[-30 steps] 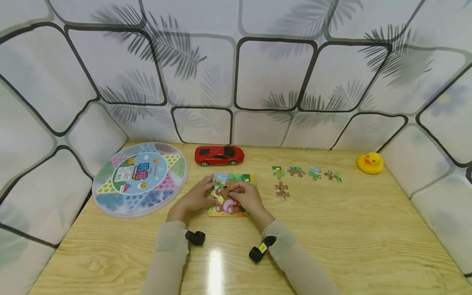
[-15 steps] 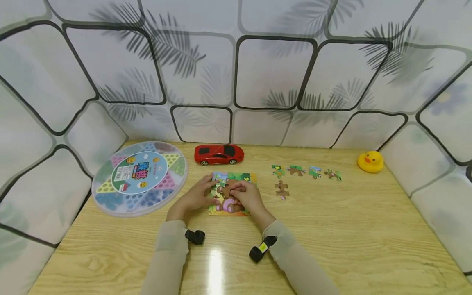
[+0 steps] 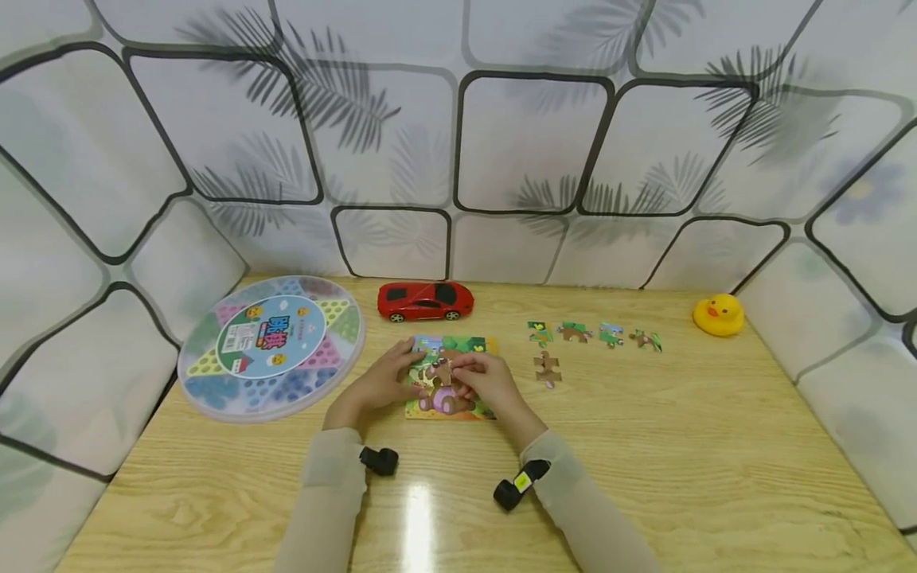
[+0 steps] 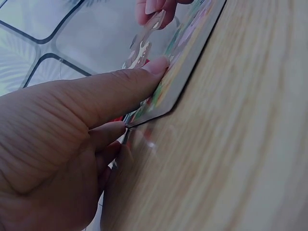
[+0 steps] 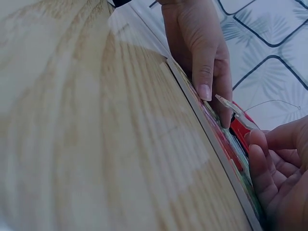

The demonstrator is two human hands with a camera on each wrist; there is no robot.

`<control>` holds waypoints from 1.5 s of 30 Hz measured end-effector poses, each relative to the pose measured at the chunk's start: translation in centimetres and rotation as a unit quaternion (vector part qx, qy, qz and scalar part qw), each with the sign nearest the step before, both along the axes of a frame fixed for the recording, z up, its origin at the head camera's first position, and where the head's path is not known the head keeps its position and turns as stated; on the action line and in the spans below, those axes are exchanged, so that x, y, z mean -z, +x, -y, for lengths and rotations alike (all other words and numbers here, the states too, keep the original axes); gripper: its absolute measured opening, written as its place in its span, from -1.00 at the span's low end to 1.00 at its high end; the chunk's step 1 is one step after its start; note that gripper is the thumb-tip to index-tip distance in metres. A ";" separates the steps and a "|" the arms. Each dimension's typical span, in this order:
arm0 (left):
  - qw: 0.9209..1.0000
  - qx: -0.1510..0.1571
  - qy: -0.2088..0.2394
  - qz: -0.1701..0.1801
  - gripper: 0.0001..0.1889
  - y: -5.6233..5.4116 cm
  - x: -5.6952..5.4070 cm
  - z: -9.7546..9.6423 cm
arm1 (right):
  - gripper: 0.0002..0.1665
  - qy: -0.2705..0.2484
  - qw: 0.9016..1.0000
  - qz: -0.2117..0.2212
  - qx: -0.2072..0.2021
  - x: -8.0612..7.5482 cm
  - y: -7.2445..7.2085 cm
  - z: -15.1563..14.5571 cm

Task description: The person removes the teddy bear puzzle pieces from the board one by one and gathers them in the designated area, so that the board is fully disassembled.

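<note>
My left hand rests at the left edge of a picture puzzle board, its thumb lying straight across the printed face in the left wrist view. Above the board my right hand pinches a brown puzzle piece between thumb and fingertips. That puzzle piece is tilted and raised off the board in the left wrist view. A brown bear with a pink belly is printed on the board, partly hidden by the hands and the piece.
Several loose puzzle pieces lie right of the board, with a brown piece nearer. A red toy car stands behind it. A round Chinese checkers case lies left, a yellow rubber duck at far right. A patterned backdrop closes the rear.
My right hand has shifted slightly right, and the puzzle piece in its fingers has turned and tilted. The left hand stays in place on the board.
</note>
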State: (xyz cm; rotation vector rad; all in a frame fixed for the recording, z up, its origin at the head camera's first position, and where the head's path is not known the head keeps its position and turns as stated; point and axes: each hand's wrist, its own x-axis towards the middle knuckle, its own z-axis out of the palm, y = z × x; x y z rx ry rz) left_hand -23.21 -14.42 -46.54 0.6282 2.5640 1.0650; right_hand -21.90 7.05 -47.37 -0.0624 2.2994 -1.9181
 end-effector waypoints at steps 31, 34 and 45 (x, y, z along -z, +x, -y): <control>1.000 0.002 -0.003 0.004 -0.23 0.1 -0.1 0.0 | -0.71 -0.031 0.996 -0.006 0.083 -0.8 0.2 -9.6; 1.000 0.002 -0.002 0.007 -0.23 0.2 -0.1 0.0 | -0.69 -0.032 0.995 0.002 0.091 -1.2 0.3 -11.1; 1.000 0.000 0.007 0.008 -0.23 0.3 -0.2 0.0 | -0.61 -0.016 0.989 0.006 0.146 -1.6 0.4 -16.6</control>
